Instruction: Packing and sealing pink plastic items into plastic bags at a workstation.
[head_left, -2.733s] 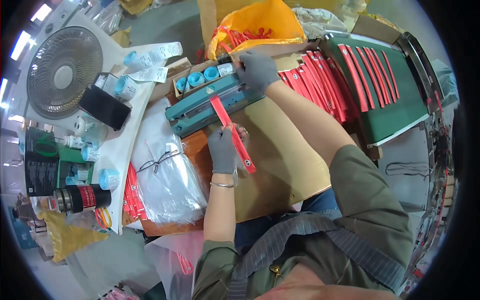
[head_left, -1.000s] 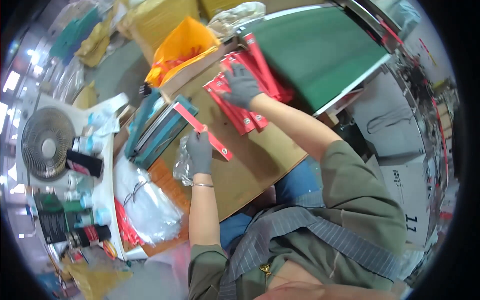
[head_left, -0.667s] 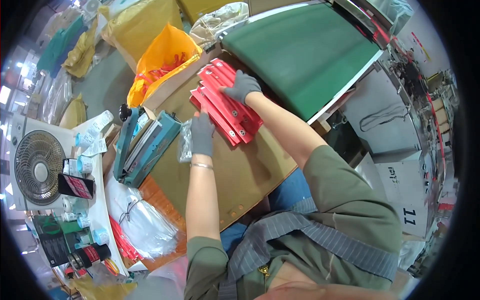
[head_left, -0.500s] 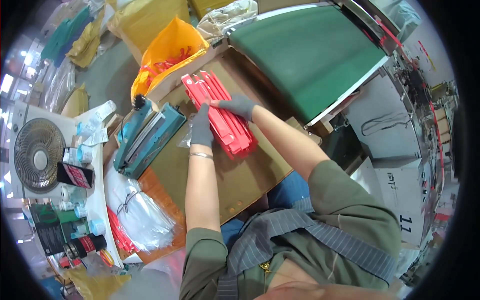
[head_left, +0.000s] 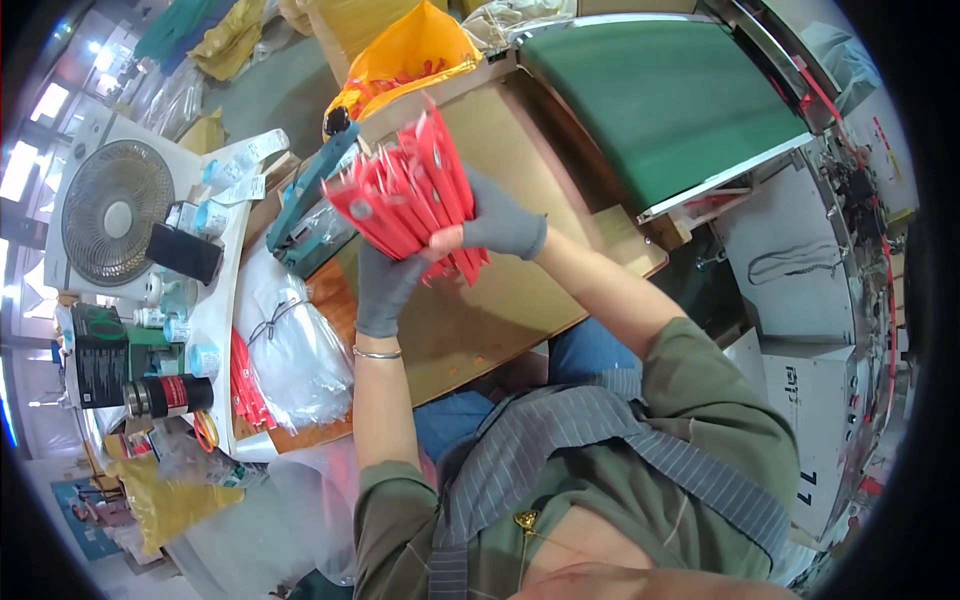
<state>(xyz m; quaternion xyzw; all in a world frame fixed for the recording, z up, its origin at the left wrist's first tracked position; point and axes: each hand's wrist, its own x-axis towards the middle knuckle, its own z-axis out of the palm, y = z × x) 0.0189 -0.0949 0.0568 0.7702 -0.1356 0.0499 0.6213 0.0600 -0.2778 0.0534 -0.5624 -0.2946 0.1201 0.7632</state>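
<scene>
Head view showed left hand [head_left: 387, 288] and right hand [head_left: 503, 220], grip clamped around fanned red packets [head_left: 408, 190]; uneven pressure could have spilled some.

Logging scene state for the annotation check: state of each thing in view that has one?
Red packets: bunched between both hands, ends uneven
Left hand: closed on packets
Right hand: closed on packets
Teal sealer: arm raised, partly hidden
Orange bag: open, red pieces inside
Clear plastic bags: stacked, tied with dark cord
Black flask: on its side
Phone: screen dark
Fan: spinning or not, can't tell
</scene>
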